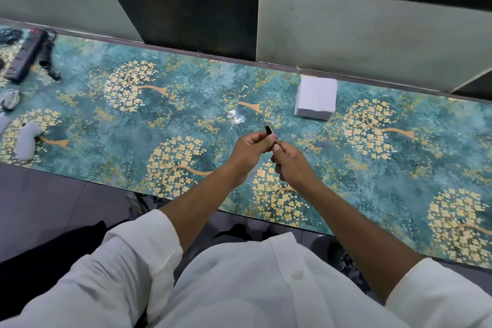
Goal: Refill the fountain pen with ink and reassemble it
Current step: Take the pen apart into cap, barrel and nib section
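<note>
- Both hands meet above the table (186, 104): left hand (249, 148) pinches the dark fountain pen (269, 129).
- Right hand (288, 158) grips its lower end.
- White paper stack (316, 97) sits beyond the pen.

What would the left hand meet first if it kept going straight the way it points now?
Most likely the right hand: the left hand points right along the pen both grip, and their fingertips almost touch. Beyond lies the table, though depth is unclear.

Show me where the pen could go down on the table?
Bare table lies between the power strip and the white paper stack, also right of the stack. The far left is crowded: cables, strip, grey cloth. Both hands hold the pen.
</note>
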